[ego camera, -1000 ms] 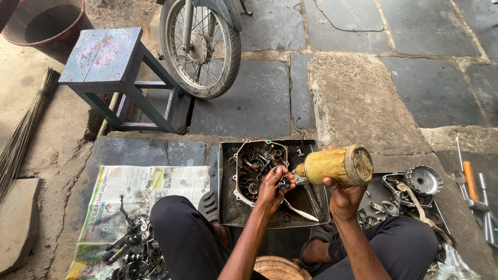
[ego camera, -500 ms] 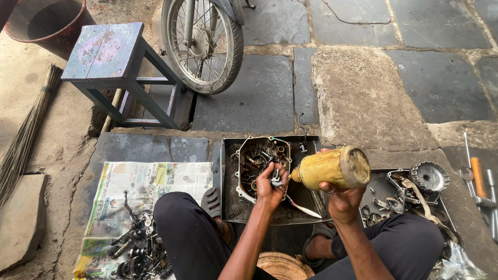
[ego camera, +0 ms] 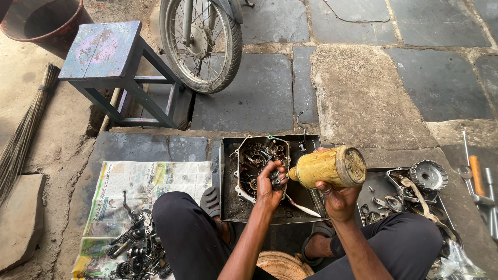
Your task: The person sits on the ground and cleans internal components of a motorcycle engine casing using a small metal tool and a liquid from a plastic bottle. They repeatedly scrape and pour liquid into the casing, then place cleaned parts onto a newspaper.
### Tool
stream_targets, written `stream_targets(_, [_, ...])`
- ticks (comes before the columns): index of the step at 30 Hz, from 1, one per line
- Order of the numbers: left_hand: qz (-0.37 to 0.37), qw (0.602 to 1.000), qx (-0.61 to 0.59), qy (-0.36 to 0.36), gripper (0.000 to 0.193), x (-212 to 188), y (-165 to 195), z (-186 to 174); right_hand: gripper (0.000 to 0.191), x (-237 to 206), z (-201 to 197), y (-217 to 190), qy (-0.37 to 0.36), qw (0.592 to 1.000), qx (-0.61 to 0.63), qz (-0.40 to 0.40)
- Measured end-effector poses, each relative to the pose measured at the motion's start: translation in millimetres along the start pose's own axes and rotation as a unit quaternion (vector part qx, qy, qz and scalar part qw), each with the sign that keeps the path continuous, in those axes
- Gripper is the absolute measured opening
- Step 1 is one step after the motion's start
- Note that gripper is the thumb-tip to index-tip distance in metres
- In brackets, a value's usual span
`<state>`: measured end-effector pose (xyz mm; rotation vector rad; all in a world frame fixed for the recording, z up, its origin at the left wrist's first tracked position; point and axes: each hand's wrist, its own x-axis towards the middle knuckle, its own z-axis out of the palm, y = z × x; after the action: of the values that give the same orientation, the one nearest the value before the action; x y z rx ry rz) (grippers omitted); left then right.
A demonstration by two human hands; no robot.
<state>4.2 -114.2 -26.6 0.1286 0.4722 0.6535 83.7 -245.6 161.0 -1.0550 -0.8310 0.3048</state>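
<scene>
My right hand [ego camera: 337, 199] grips a yellow plastic bottle [ego camera: 329, 167], tipped on its side with its neck pointing left. My left hand [ego camera: 270, 184] is closed on a small dark metal part [ego camera: 276, 179] right at the bottle's neck. Both hands hover over a black metal tray [ego camera: 228, 176] that holds an opened engine case [ego camera: 258, 158] with gears inside. A thin pale strip [ego camera: 303, 207] lies in the tray under the bottle.
A newspaper [ego camera: 140, 192] with several dark engine parts [ego camera: 132, 251] lies at the left by my knee. A second tray with a round gear [ego camera: 428, 175] and spanners [ego camera: 480, 176] sits at the right. A blue stool [ego camera: 104, 52], a motorcycle wheel [ego camera: 202, 41], a broom [ego camera: 23, 135] and a tub [ego camera: 46, 21] stand beyond.
The bottle has shifted a little lower and left, toward my left hand. The view has tilted slightly; the hands stay over the tray.
</scene>
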Motion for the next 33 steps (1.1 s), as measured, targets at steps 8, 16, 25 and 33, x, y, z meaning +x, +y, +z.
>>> stream_targets(8, [-0.017, 0.987, -0.112, 0.109, 0.029, 0, 3, 10, 0.075, -3, 7, 3, -0.006, 1.0, 0.003, -0.014])
stream_targets(16, [0.022, 0.981, -0.12, 0.15, 0.034, -1, 3, 8, 0.064, -7, 2, 12, -0.004, 0.998, -0.069, -0.011])
stream_targets(25, [-0.009, 0.986, -0.091, 0.143, 0.026, 5, -3, -3, 0.062, -12, 5, 17, -0.008, 0.999, -0.043, -0.02])
stream_targets(33, [-0.032, 0.995, -0.079, -0.049, 0.043, -13, 8, 18, 0.063, -12, 8, 10, -0.013, 1.0, 0.013, -0.021])
